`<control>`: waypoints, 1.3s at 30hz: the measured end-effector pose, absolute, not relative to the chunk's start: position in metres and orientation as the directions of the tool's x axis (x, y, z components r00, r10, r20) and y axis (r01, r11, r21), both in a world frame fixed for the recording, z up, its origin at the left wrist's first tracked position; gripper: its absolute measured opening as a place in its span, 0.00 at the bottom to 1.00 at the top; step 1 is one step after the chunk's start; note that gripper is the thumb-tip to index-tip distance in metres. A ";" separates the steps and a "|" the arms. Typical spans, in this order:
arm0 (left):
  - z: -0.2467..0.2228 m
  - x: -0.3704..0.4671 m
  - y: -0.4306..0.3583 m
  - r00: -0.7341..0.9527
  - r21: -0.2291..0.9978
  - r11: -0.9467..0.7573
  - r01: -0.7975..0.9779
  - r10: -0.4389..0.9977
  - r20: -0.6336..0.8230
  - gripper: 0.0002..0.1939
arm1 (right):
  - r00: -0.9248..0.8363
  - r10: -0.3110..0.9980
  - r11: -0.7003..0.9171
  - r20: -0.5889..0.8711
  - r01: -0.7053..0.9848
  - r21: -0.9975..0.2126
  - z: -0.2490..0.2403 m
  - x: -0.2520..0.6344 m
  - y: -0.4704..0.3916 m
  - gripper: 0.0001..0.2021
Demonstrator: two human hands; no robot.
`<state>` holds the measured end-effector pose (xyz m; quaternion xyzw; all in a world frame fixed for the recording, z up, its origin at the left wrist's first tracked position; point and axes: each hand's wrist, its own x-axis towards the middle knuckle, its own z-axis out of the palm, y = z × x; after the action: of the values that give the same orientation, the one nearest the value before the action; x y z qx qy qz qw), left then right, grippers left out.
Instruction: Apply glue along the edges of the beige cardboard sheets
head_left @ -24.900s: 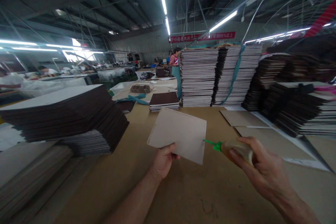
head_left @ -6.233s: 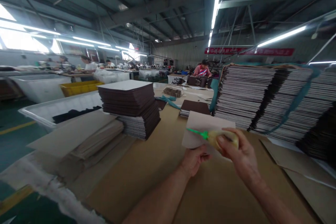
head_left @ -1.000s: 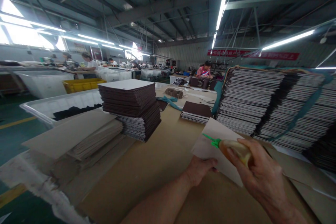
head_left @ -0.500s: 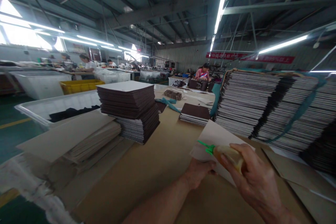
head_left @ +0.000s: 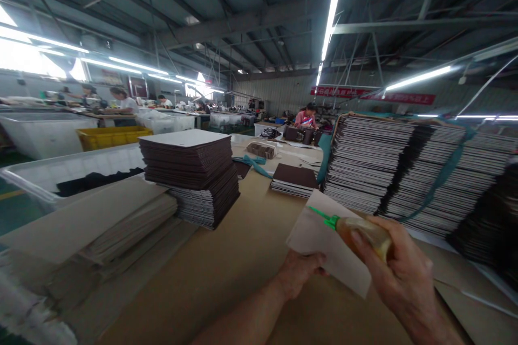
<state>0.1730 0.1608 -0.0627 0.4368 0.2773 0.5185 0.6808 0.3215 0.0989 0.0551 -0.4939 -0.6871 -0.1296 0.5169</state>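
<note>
A pale rectangular board [head_left: 311, 232] is pinched along its near edge by my left hand [head_left: 297, 272], thumb on top. My right hand [head_left: 399, 267] is wrapped round a squeeze bottle [head_left: 364, 234] of amber liquid, probably glue, with a green nozzle. The bottle is tilted almost flat, and its nozzle tip points to the left over the far part of the board. Whether the tip touches the board, I cannot tell. Beneath both hands lies the brown tabletop [head_left: 226, 275].
Dark-brown boards form a tall stack [head_left: 190, 164] at left and a low pile [head_left: 294, 178] ahead. A large strapped stack [head_left: 364, 164] stands at right. Cardboard sheets [head_left: 89, 215] lie at the left edge beside a white bin [head_left: 36, 178]. A person [head_left: 306, 118] sits beyond the table.
The bottle has shifted slightly right and the nozzle tip up over the board. More of the board's near right corner shows. The whole view has swung a little to the right.
</note>
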 end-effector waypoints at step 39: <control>-0.059 0.174 0.158 0.338 0.912 0.063 -0.405 0.937 0.085 0.22 | -0.021 0.472 0.446 0.881 0.868 -0.218 0.067 0.329 0.107 0.20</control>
<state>0.1737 0.1584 -0.0593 0.4673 0.2847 0.5000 0.6713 0.3294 0.1066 0.0670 -0.4880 -0.6868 -0.1973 0.5012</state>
